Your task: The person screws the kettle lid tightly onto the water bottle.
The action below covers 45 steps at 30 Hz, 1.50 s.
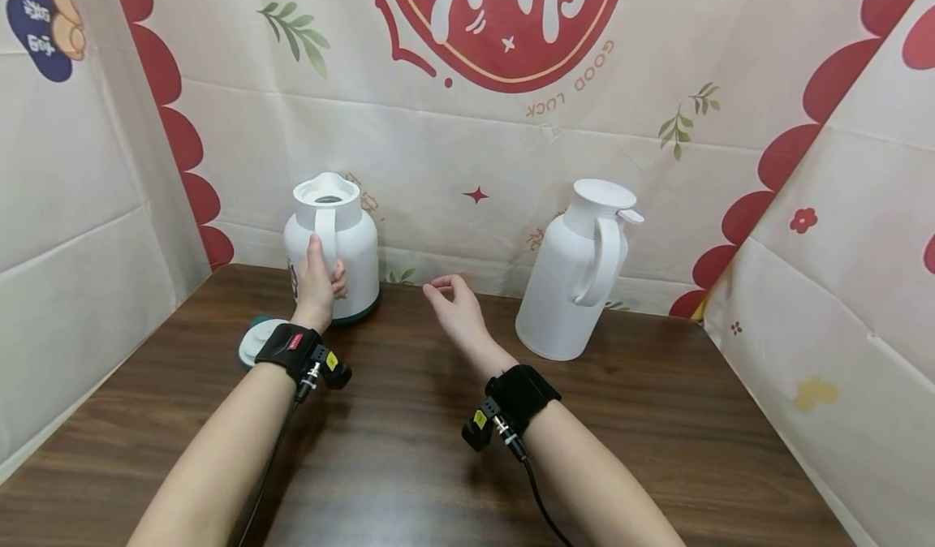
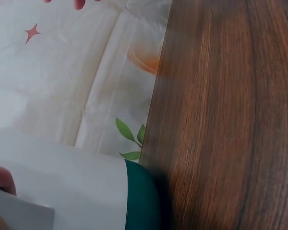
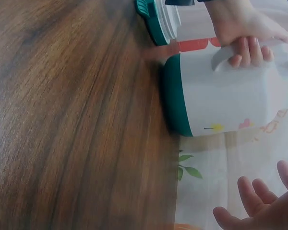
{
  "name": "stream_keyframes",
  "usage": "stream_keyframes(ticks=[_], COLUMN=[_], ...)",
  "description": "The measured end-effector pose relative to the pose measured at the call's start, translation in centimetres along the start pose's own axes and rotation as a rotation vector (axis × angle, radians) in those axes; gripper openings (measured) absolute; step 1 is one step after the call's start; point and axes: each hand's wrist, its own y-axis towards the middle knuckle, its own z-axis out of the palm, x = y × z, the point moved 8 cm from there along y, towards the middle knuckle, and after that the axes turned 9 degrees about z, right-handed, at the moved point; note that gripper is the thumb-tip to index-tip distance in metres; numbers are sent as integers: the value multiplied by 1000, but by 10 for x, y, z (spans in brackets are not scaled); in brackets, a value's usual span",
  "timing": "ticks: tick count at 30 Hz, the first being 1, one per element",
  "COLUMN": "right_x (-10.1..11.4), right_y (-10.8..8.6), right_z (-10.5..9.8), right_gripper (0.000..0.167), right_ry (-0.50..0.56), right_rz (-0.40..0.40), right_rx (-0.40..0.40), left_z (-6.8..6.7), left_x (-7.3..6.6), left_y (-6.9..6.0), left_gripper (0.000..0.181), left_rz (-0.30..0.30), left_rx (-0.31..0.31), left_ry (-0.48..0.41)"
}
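Note:
A white jug with a green base [image 1: 354, 247] stands upright at the back left, its top uncovered. The left hand [image 1: 316, 287] grips its handle, fingers curled round it, as the right wrist view also shows on the white jug [image 3: 230, 96]. Beside that wrist lies a white and green lid [image 1: 257, 341] on the table. The right hand [image 1: 458, 312] is raised between the two jugs, fingers loosely bent and holding nothing. A taller white jug [image 1: 558, 287] with its lid on stands to the right of that hand.
A brown wooden table [image 1: 409, 450] carries everything. Behind it hangs a pale printed cloth [image 1: 438, 165] with red shapes and leaves, close to both jugs. More cloth stands along the left and right sides. Cables trail from both wrist cameras.

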Motion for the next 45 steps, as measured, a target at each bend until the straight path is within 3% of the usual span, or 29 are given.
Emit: stream_keyframes(ticks=[8,14,19,25,28,34,45], right_x=[-2,-1,2,6,6,10,23], right_y=[4,5,7,13,16,17,2], right_z=[-2,-2,0,2,2,3,0], right_gripper=[31,34,47,70,78,90,98], right_ry=[-7,-10,5,-25,-34,-37,64], right_rz=[-10,-18,-19,-28,-27,-80,-201], right_rx=[-6,-15,18,66,79,114,201], left_z=[-1,0,3,13,20,35,64], left_x=[-15,-11,-10,-18,-26,-38,-63], left_y=[-16,-23,-26,-34,-39,-49,-80], left_gripper=[63,65,67,64,65,66,66], left_rz=[13,-12,9,8,43,113,147], left_rx=[-11,-31,-40,10,35,90,232], left_ry=[3,-31,-77,-98,-104,-122,-194])
